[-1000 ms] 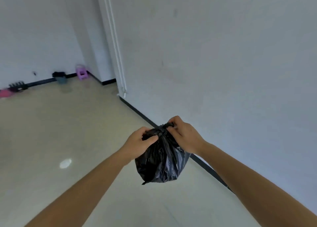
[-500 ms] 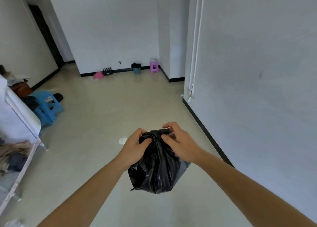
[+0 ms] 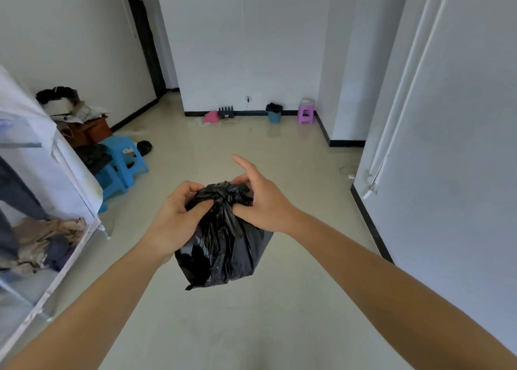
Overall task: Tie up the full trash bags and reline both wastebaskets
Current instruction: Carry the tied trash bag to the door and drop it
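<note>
Wide floor [image 3: 251, 327] lies ahead; left grip [image 3: 173, 224] and right grip [image 3: 265, 204] pinch the knotted trash bag [image 3: 223, 252], clear of walls.

Two bare hands hold a full, crinkled black plastic trash bag [image 3: 223, 243] in the air over a pale glossy floor [image 3: 251, 327]. The left hand [image 3: 173, 218] grips its gathered neck, and the right hand [image 3: 263, 201] pinches the knot with its index finger pointing outward. Against the far white wall stands a small blue plastic wastebasket with a black liner [image 3: 274, 113], beside a purple plastic stool [image 3: 305, 114].

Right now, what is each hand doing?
Left hand: grips the black trash bag at its neck.
Right hand: pinches the same bag near its top.
</note>
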A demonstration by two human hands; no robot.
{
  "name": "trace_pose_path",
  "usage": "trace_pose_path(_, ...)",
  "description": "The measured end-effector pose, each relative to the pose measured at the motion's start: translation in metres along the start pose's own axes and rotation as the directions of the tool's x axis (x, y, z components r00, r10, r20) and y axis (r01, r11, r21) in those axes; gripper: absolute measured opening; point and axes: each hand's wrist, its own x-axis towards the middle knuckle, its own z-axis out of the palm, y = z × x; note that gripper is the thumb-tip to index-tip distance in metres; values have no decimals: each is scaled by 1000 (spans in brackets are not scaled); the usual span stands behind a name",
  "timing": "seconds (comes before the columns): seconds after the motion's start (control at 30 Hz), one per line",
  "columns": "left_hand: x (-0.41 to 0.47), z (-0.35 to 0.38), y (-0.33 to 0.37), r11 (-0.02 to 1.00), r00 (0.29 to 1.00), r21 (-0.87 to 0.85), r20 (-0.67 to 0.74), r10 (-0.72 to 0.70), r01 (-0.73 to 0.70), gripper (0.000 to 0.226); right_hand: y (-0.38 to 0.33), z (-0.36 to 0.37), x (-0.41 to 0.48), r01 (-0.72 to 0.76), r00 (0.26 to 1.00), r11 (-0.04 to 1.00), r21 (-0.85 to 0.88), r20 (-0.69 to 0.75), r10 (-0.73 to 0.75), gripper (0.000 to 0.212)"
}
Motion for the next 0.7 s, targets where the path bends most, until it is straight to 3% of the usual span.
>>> trace_pose_path(0.33,257,-54,-31,986,994,-140,-54,-98,90,8,85,7,270,-44,998,999,25,43,43,54)
trace_pose_path(0.7,568,-37,-92,983,992,-151,-55,-113,103,12,244,-15,544,-59,998,993,106,5,59,29)
